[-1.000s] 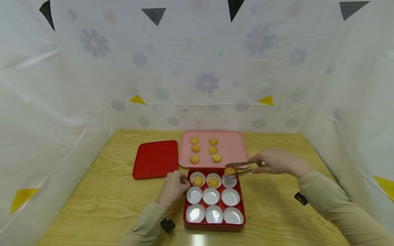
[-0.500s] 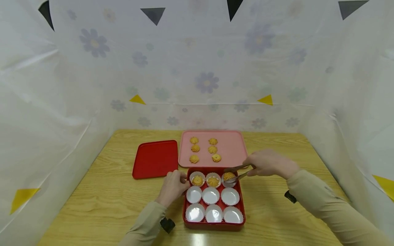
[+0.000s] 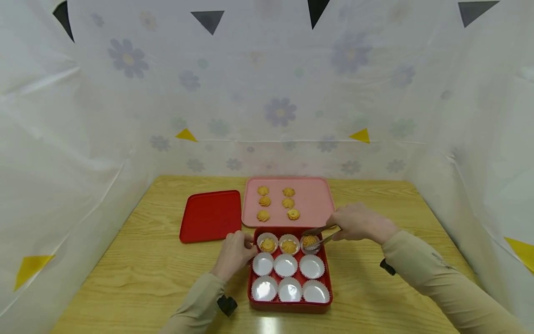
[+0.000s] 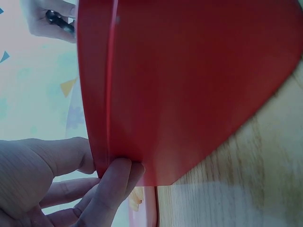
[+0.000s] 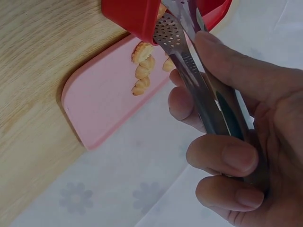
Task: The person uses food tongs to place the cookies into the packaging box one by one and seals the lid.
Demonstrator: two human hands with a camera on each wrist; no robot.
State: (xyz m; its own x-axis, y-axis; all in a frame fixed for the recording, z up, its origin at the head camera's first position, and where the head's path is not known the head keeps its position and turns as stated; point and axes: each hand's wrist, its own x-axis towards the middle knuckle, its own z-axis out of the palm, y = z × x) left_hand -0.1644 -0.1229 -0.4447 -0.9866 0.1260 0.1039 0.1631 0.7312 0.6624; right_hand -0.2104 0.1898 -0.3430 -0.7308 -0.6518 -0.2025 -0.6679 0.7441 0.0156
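head view: right hand [image 3: 360, 222] grips tongs [image 5: 201, 99], left hand [image 3: 234, 254] pinches red box [image 3: 292, 308]; pink tray [image 3: 314, 199] just behind, flat red tray [image 3: 212, 215] beside.

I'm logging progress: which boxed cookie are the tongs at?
The right-hand cookie in the far row of the red box: the tongs reach it, not the middle cookie or left cookie.

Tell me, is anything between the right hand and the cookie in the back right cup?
The right hand grips metal tongs, which reach over the red box's rim to the cookie. Only those two are visibly between.
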